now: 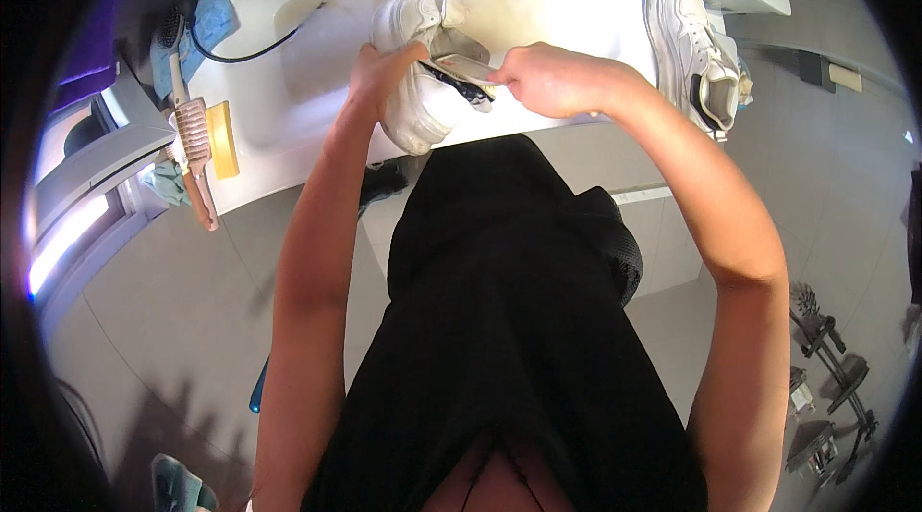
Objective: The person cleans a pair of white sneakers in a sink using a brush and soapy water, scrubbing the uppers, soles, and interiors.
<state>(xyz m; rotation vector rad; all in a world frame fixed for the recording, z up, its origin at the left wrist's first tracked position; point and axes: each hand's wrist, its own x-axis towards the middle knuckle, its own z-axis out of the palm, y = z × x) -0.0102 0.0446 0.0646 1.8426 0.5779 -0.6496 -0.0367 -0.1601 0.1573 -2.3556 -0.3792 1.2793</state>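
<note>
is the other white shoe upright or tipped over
Tipped on its side: the white shoe lies on the counter, its opening facing sideways rather than up.

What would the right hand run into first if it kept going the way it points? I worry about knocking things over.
The right hand points left, toward the white sneaker that the left hand holds over the sink. It would likely meet that sneaker's opening first, though depth is hard to judge.
</note>
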